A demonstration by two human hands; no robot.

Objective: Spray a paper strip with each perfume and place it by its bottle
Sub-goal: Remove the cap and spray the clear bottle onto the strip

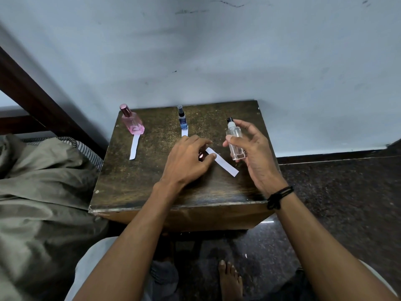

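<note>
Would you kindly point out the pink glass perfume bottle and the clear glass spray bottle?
pink glass perfume bottle point(132, 124): head view, mid body.
clear glass spray bottle point(237, 148): head view, lower body.

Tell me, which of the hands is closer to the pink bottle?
Left. The left hand rests on the table, right of the pink bottle, pinching a small cap by the loose strip. The right hand is farther right, gripping the clear bottle.

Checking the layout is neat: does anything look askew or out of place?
Only the third strip: it lies slanted mid-table, one end by the left hand, which grips a small cap; the right hand holds the clear bottle. No spill shows.
</note>
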